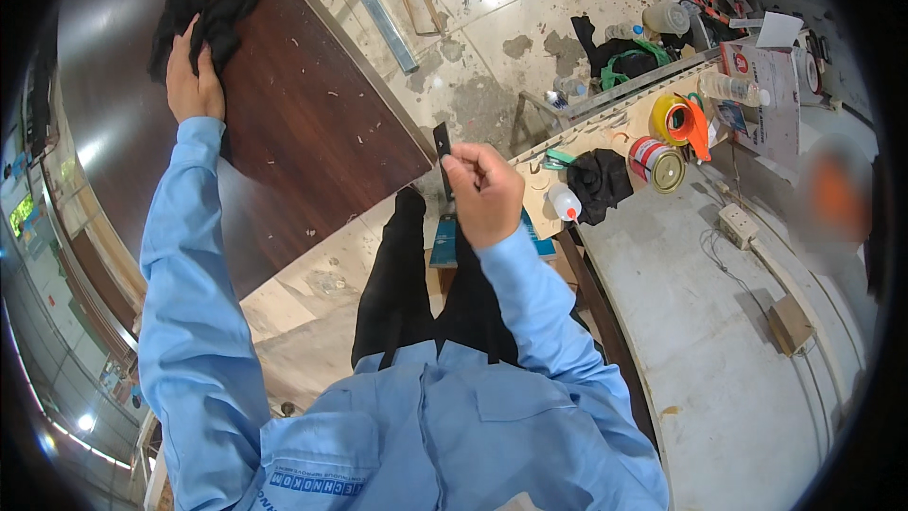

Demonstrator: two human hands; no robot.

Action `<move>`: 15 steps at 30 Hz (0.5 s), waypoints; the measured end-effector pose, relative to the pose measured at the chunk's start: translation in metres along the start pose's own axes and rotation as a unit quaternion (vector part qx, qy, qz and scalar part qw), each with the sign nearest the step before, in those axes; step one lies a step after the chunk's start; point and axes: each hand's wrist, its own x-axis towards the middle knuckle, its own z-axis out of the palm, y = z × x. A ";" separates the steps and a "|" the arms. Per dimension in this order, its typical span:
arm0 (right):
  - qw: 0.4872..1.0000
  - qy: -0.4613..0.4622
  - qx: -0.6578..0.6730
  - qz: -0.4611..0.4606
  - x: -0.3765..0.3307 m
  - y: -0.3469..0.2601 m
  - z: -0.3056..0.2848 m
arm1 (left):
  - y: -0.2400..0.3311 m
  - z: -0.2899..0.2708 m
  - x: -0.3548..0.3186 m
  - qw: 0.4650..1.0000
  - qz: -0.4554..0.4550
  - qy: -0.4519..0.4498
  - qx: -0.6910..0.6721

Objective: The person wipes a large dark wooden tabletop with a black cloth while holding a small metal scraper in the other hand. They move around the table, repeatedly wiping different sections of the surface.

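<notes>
Our left hand [195, 87] lies open over soft, light cloth [225, 26], best bunched; our right hand [486, 191] pinches a dark strip [442, 140], probably stiff, best held mid-length.

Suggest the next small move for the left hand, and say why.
Probably slide the black cloth rightward across the brown board: the left hand rests on the cloth, and pale flecks lie scattered on the board to its right.
</notes>
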 end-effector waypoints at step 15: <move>0.998 0.038 0.039 -0.001 -0.002 -0.023 0.011 | 0.004 -0.004 0.001 0.999 -0.007 -0.023 -0.036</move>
